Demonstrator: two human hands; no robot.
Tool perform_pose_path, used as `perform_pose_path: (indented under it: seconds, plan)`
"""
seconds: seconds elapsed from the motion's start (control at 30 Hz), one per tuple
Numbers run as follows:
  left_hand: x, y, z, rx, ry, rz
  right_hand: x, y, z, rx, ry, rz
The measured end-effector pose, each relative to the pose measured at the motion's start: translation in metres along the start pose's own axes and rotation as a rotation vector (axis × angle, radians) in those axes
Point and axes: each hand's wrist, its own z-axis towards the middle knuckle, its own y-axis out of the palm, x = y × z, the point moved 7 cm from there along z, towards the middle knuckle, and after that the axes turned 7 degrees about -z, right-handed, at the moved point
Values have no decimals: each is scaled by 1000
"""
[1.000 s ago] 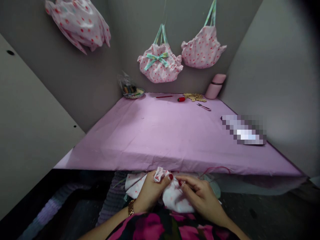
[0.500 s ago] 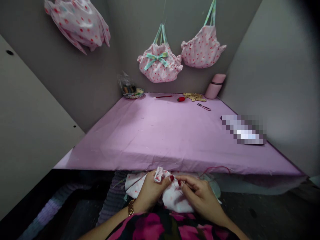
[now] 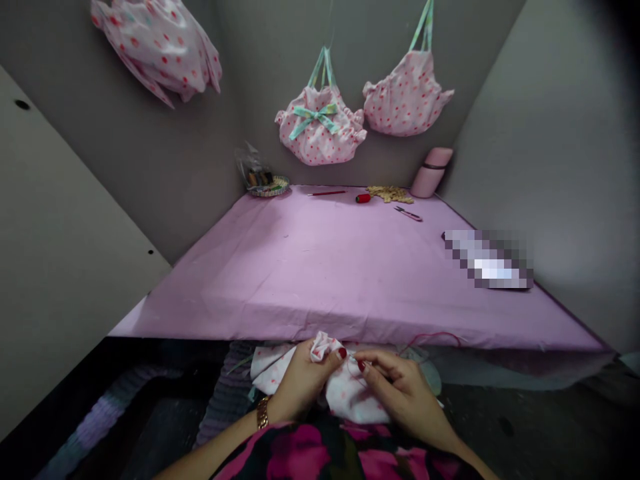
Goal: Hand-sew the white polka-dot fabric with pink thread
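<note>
White fabric with pink dots (image 3: 356, 400) lies bunched over my lap, just in front of the table edge. My left hand (image 3: 305, 373) grips a gathered fold of it between thumb and fingers. Close by on the right, my right hand (image 3: 395, 380) pinches thumb to forefinger at the fabric's edge. Whatever sits in that pinch is too small to make out. A red thread (image 3: 433, 335) curves from near the right hand onto the table's front edge.
The table has a pink cloth (image 3: 300, 267). At its back are a small basket (image 3: 273, 188), red pencil (image 3: 327, 193), red thread spool (image 3: 363, 199), thread snips (image 3: 409, 214) and pink bottle (image 3: 433, 173). A blurred-out device (image 3: 487, 260) lies right. Dotted fabric bags (image 3: 323, 140) hang above.
Both hands stay almost in place, with the right fingers shifting very slightly at the fabric. The view has moved a tiny bit.
</note>
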Motion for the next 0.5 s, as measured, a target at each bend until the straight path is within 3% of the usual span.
perform_pose_path:
  seconds: [0.5]
  plan:
    - [-2, 6, 0, -44, -63, -75, 14, 9, 0, -4, 45, 274]
